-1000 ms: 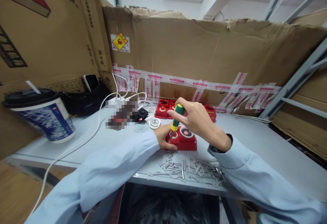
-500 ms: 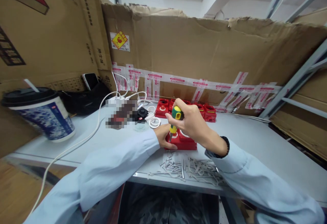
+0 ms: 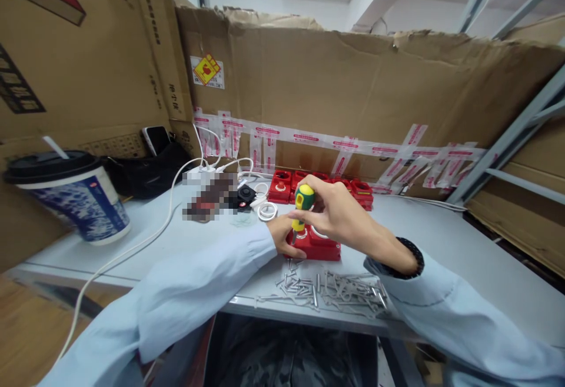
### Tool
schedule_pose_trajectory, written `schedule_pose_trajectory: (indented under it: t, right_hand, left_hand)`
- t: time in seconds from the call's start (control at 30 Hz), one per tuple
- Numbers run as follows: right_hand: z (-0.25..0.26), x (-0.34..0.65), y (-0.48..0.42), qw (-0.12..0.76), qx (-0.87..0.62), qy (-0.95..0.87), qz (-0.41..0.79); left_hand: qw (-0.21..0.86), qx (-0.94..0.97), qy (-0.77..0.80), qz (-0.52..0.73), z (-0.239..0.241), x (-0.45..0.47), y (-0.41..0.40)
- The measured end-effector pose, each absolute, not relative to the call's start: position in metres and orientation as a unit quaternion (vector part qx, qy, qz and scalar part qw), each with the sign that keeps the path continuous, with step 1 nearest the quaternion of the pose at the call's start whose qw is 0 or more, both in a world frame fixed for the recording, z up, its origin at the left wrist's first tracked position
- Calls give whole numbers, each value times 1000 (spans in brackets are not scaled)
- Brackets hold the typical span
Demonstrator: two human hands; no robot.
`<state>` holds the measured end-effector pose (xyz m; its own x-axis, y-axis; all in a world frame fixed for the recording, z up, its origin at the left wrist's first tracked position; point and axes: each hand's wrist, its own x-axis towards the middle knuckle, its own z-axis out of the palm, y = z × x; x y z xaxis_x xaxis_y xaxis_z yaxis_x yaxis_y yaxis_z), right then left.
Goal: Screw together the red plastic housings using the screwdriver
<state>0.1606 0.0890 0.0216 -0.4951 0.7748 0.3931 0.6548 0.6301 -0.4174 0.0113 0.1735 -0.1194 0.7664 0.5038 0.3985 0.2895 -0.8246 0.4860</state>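
Head view shows the right hand [image 3: 338, 213] holding a green screwdriver [image 3: 301, 206] upright on a red box [image 3: 314, 244], which the left hand [image 3: 281, 235] grips.

Open table [image 3: 441, 240] surface to the right of the red box [image 3: 315, 244]; free approach from that side. Front edge blocked by a loose pile of screws [image 3: 326, 290]. Behind: row of red housings [image 3: 326, 190] against the cardboard wall [image 3: 353, 87], little clearance. Left: white cable [image 3: 145, 240] crosses the table; paper cup [image 3: 70, 196] stands at the far left corner; coiled rings [image 3: 267, 212] lie near the box.
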Motion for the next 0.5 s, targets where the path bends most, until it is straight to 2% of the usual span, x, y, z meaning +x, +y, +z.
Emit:
schedule_pose_trajectory:
  t: [0.2, 0.4, 0.5]
  right_hand:
    - [22, 165, 90, 299, -410, -856, 99]
    - [24, 185, 84, 387, -388, -825, 139]
    - [14, 186, 79, 363, -385, -827, 190]
  left_hand:
    - [213, 903, 252, 275, -117, 13, 170]
    - [216, 884, 293, 294, -112, 14, 169]
    - [206, 894, 286, 278, -117, 10, 175]
